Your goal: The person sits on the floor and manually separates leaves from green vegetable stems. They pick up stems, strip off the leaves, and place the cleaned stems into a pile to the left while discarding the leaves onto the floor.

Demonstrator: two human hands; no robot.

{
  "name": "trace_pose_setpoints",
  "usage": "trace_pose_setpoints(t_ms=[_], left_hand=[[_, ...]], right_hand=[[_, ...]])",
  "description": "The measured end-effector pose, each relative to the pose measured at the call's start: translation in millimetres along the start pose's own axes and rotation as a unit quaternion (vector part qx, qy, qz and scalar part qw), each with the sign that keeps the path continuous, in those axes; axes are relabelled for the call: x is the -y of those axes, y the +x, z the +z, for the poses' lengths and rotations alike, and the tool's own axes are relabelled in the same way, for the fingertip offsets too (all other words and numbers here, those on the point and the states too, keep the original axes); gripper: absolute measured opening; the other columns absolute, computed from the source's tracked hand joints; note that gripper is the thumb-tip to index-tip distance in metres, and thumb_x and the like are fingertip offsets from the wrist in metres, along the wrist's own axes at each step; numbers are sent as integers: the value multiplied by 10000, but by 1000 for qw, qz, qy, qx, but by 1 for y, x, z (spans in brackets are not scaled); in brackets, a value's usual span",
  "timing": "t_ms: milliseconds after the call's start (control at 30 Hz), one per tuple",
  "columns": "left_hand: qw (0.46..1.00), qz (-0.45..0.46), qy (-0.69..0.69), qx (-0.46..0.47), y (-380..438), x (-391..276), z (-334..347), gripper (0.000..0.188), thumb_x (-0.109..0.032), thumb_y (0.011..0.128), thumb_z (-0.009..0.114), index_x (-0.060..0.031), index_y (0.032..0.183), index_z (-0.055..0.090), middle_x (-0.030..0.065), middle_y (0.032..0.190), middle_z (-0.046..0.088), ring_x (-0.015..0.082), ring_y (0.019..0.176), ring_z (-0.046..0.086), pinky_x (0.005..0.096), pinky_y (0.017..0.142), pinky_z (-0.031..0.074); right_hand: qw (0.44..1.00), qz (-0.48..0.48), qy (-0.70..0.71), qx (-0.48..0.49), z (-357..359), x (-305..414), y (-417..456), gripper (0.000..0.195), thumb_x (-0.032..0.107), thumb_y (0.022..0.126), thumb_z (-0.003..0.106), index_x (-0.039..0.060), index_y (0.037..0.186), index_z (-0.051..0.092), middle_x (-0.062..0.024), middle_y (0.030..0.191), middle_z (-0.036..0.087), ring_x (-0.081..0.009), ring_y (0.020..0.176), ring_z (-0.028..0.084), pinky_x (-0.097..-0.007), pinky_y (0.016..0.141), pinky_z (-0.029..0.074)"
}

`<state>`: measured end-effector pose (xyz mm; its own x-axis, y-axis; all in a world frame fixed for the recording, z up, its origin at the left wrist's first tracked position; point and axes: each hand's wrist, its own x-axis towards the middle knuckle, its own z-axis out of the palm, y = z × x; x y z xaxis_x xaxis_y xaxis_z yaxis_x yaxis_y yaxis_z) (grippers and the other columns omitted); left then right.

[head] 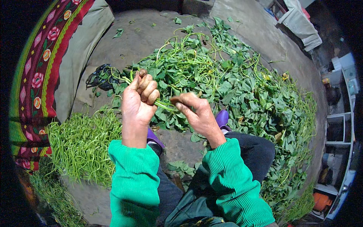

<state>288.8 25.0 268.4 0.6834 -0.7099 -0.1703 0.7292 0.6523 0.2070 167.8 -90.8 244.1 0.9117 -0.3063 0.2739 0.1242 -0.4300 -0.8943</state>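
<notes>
My left hand [143, 98] is closed around a few green leaf stems [164, 105], which stick out on both sides of the fist. The thumb and fingers of my right hand [195, 115] are bent together at the right ends of these stems. Blur at its fingertips hides whether they pinch a stem. Beyond both hands spreads a large heap of green leaves on long stalks [227, 76], resembling sweet potato vines. Left of my left wrist lies a thick pile of cut, leafless green stems [85, 144].
A black plastic bag [102, 77] lies on the floor [124, 42]. At the left is a flowered cloth [37, 81] beside a pale covering [82, 54]. White-edged shelving [339, 143] stands right. Purple shoes [222, 118] and loose leaves [181, 166] are near my legs.
</notes>
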Motion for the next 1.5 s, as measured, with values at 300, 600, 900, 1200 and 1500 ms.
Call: trace_pose_setpoints(t_ms=[300, 600, 900, 1200, 1500], left_hand=[[995, 30, 38, -84, 2, -6, -1, 197, -198, 904, 363, -67, 787, 452, -47, 517, 207, 64, 402, 147, 226, 358, 114], [987, 88, 22, -129, 7, -1, 0, 233, -207, 910, 347, -59, 766, 455, -38, 508, 205, 70, 397, 159, 230, 349, 119], [983, 112, 46, -139, 8, 1, -1, 220, -192, 904, 354, -61, 759, 453, -39, 503, 206, 72, 399, 155, 232, 351, 118], [983, 97, 38, -150, 8, 5, -2, 204, -203, 912, 340, -88, 771, 431, -45, 510, 220, 71, 399, 152, 232, 356, 116], [977, 119, 33, -173, 11, 5, 3, 220, -202, 912, 338, -54, 789, 445, -38, 506, 197, 69, 395, 155, 227, 347, 118]], right_hand=[[826, 228, 434, -277, 9, -38, -25, 64, 61, 803, 465, 32, 782, 518, -29, 669, 475, -124, 582, 435, -293, 529, 374], [979, 41, -102, -171, 18, 35, -8, 121, 60, 692, 639, 17, 789, 581, -77, 658, 502, -160, 543, 493, -262, 492, 382], [970, -60, -198, -131, 44, 5, -11, 113, 6, 685, 605, -6, 777, 541, -113, 646, 458, -252, 565, 486, -311, 505, 394], [972, 40, 7, -232, 44, 9, -8, 35, 16, 738, 524, -16, 730, 535, -82, 631, 485, -182, 565, 479, -274, 504, 379], [981, 70, -78, -162, 30, 3, -11, 192, 7, 682, 577, -9, 868, 535, -119, 775, 504, -235, 673, 515, -305, 609, 420]])
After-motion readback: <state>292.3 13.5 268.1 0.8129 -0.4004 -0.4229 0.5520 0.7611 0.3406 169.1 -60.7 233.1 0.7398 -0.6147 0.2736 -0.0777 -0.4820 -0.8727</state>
